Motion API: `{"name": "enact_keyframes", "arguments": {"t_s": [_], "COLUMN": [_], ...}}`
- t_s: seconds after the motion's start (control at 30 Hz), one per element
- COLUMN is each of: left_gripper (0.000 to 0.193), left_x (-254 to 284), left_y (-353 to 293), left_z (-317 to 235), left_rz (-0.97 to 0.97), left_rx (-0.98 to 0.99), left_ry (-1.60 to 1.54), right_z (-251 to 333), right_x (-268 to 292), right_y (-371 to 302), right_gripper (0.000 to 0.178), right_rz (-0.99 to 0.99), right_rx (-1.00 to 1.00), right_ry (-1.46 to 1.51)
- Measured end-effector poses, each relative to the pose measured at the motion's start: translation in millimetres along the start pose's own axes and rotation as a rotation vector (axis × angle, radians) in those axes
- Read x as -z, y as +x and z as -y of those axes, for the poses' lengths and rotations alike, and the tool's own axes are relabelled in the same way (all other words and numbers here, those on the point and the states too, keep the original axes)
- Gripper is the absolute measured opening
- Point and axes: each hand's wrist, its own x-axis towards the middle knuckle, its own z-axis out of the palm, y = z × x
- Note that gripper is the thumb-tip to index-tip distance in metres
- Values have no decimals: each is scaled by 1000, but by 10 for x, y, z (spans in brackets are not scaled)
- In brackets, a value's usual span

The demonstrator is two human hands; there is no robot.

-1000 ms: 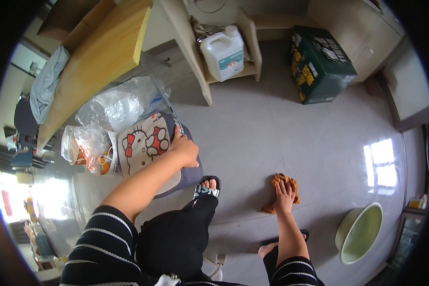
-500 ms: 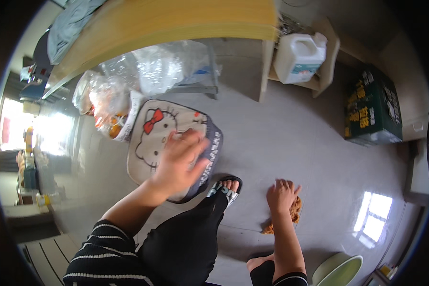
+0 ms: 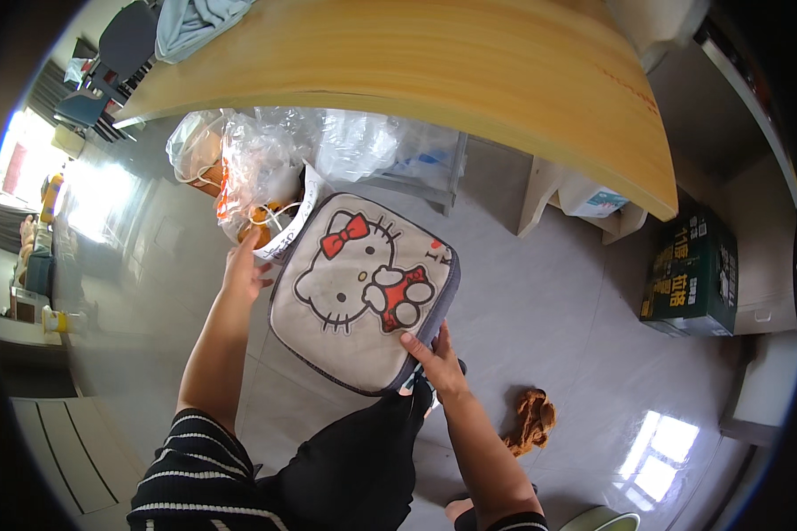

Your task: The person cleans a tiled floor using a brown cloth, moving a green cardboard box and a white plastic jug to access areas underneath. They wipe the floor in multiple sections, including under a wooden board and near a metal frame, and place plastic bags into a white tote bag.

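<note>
In front of me is a padded, rounded-square stool (image 3: 328, 350) with a cream top, dark sides and a cartoon cat in red. My right hand (image 3: 438, 358) grips its near right edge, thumb on top and fingers down the side. My left hand (image 3: 242, 274) is off the stool's left side, fingers apart and holding nothing. Its fingertips are by a white open container (image 3: 299, 221) with plastic bags (image 3: 266, 159) and orange pieces in it. Whether they touch it I cannot tell. A crumpled brown cloth (image 3: 533, 420) lies on the floor to the right.
A wooden table (image 3: 434, 57) spans the far side, with clear plastic (image 3: 354, 142) under it. A white jug (image 3: 589, 196) stands on a low shelf. At the right are a dark green carton (image 3: 691, 274) and a pale green basin (image 3: 598, 520).
My right hand has gone from above the brown cloth to the stool's edge. My left hand has left the stool's top for its left side. The view has shifted.
</note>
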Motion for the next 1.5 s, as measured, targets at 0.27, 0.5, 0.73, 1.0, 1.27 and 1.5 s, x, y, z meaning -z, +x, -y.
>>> {"name": "enact_keyframes", "arguments": {"t_s": [0.27, 0.5, 0.73, 1.0, 1.27, 1.5], "left_gripper": [32, 34, 63, 61, 84, 76], "left_x": [751, 1326, 836, 504, 628, 814], "left_y": [942, 1063, 129, -741, -475, -487], "left_z": [59, 317, 880, 703, 1054, 1033], "left_rz": [-19, -17, -189, -115, 306, 537], "left_rx": [-25, -34, -1256, -1335, -45, 195], "left_ry": [-225, -281, 420, 705, 194, -183], "right_z": [247, 233, 425, 706, 684, 797], "right_x": [-72, -187, -217, -211, -256, -392], "right_y": [-24, -40, -142, -50, -22, -171], "right_gripper": [83, 72, 89, 67, 52, 51], "right_rz": [69, 29, -193, -202, -237, -155], "right_rx": [-3, 4, 16, 23, 32, -117], "right_ry": [35, 91, -223, -440, -476, -442]}}
